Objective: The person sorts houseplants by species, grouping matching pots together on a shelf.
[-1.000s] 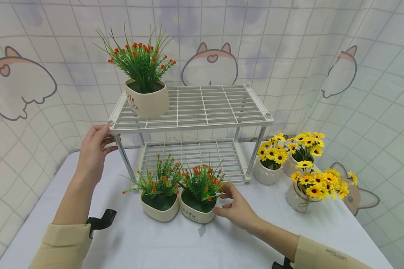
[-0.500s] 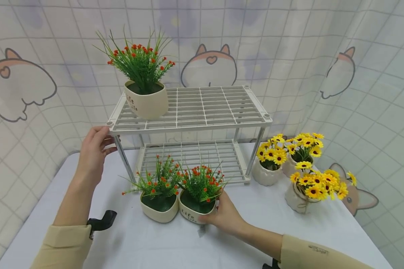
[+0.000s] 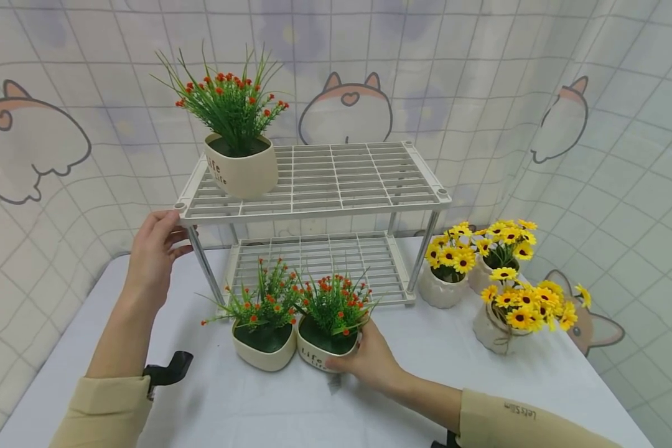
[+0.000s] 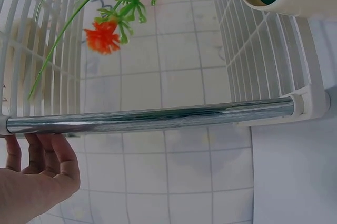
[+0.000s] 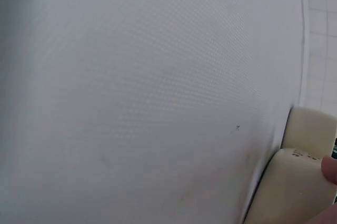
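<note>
Your right hand (image 3: 369,359) grips the smooth cream pot (image 3: 312,356), thumb across its front. In the head view it stands on the white cloth (image 3: 246,410), touching a like pot (image 3: 264,359) before the slatted rack (image 3: 313,217), lettering facing you, grassy stems and red flowers (image 3: 333,298) upright; your left hand (image 3: 150,258) holds the rack's upper corner. The left wrist view shows fingers curled by a shiny metal post (image 4: 158,120). In the right wrist view, your thumb presses the pot's rounded wall.

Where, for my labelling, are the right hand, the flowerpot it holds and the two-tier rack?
Right hand (image 3: 373,359), head view: middle of the hand.
Held flowerpot (image 3: 312,355), head view: front wall.
Two-tier slatted rack (image 3: 313,216), head view: upper shelf's front rail.
</note>
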`<act>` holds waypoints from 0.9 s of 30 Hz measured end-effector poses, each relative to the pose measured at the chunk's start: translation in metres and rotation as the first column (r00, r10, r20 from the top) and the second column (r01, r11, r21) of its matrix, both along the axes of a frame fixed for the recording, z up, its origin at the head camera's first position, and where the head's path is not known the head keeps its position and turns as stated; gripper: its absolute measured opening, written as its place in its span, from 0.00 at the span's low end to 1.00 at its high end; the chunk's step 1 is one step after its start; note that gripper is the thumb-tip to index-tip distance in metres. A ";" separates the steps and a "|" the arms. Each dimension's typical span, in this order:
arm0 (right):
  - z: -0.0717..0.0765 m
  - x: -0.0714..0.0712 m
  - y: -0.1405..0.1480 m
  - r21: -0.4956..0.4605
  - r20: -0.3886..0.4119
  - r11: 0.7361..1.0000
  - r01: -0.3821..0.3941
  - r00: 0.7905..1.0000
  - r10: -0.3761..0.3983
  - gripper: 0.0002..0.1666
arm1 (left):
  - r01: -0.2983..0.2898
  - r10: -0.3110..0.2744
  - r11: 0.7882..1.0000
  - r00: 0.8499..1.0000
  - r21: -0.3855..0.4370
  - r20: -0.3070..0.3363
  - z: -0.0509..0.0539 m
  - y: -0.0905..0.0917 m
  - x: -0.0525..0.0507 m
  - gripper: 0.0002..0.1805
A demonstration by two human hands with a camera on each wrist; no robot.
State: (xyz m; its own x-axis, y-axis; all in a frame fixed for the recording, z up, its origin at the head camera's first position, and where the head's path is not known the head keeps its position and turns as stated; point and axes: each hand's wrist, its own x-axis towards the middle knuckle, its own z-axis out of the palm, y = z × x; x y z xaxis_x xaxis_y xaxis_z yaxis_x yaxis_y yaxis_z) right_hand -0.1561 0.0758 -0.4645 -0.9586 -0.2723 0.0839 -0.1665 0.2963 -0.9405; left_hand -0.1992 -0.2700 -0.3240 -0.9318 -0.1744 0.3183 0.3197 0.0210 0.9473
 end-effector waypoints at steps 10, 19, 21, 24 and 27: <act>0.007 0.003 0.006 0.042 0.064 0.998 0.039 0.997 -0.042 0.57 | -0.004 0.004 1.000 1.000 -0.003 0.005 -0.001 0.001 0.001 0.14; 0.020 0.004 0.018 0.023 0.079 0.998 0.064 0.995 -0.065 0.56 | 0.003 -0.003 1.000 1.000 0.000 -0.001 -0.001 0.000 0.001 0.14; 0.023 0.004 0.021 0.016 0.088 0.997 0.074 0.993 -0.075 0.56 | 0.002 -0.002 1.000 1.000 -0.001 -0.002 0.000 0.000 0.001 0.13; 0.027 0.004 0.025 0.004 0.103 0.996 0.094 0.990 -0.093 0.56 | 0.005 -0.005 1.000 1.000 0.000 -0.001 0.000 0.000 0.000 0.13; 0.031 0.003 0.029 0.001 0.113 0.994 0.108 0.988 -0.108 0.55 | 0.005 -0.005 1.000 1.000 0.001 0.002 0.000 -0.001 0.000 0.13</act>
